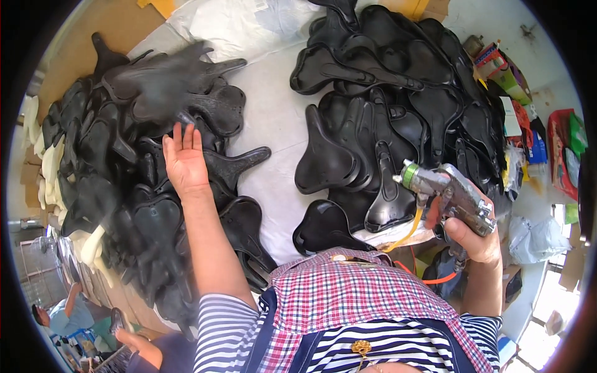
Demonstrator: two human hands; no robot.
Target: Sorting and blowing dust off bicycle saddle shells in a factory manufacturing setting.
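My left hand (185, 163) is open, palm up, with its fingers stretched out over the left heap of black bicycle saddles (155, 217). Just beyond the fingertips, apart from them, a black saddle (158, 90) is smeared by motion. My right hand (476, 239) is wrapped round the body of a metal spray gun (451, 193) with a green ring near its nozzle. The nozzle faces left, toward the right heap of black saddles (398, 124). A yellow tube (407, 233) and an orange hose (441, 278) run below the gun.
A strip of white covering (270, 118) separates the heaps on the table. Cream-coloured saddle pieces (93, 248) lie along the far left side. At lower left, a person (71, 317) in light blue sits, with another person's arm (140, 348) nearby. Bags and boxes (507, 81) line the right side.
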